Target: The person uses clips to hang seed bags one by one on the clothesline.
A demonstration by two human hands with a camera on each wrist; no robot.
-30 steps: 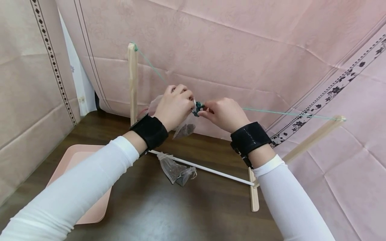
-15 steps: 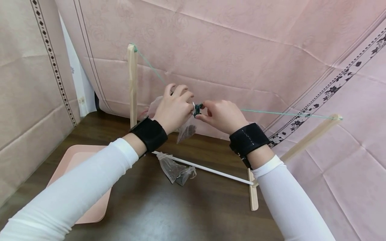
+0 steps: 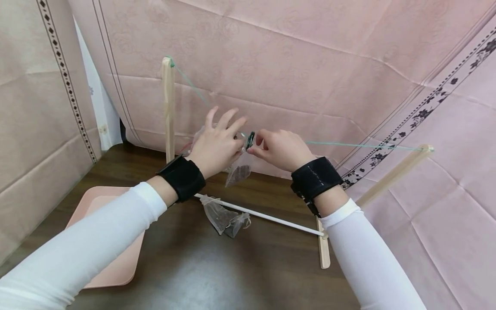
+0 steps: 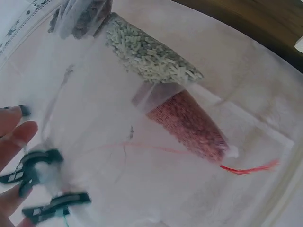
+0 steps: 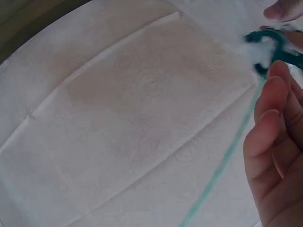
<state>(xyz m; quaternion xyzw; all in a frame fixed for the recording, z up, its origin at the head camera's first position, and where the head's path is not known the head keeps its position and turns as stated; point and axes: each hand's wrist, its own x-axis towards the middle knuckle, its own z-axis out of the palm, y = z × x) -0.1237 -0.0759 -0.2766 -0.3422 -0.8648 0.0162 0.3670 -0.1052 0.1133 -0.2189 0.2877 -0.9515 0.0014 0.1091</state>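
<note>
My right hand (image 3: pixel 280 148) pinches a small dark green clip (image 3: pixel 250 140) between thumb and fingers at the thin green line (image 3: pixel 341 144). In the right wrist view the clip (image 5: pixel 281 49) has curved arms. My left hand (image 3: pixel 217 144) is beside it, fingers spread and nothing gripped. A sheer bag with dark contents (image 3: pixel 239 173) hangs beneath the hands. In the left wrist view hang a bag of pale green pellets (image 4: pixel 151 54) and a bag of pinkish grains (image 4: pixel 187 127) with a red string; my left hand hides most of these in the head view.
Two wooden posts, left (image 3: pixel 168 107) and right (image 3: pixel 395 174), carry the line. A white rod (image 3: pixel 279 221) runs low across the stand. More sheer bags (image 3: pixel 218 215) with dark contents lie on the brown table (image 3: pixel 217 275). A pink tray (image 3: pixel 79 209) is at left under my forearm.
My left hand has let go near the clip, spread its fingers and drawn slightly left. The right hand and clip have shifted a little left, and the bag of dark contents hangs more upright.
</note>
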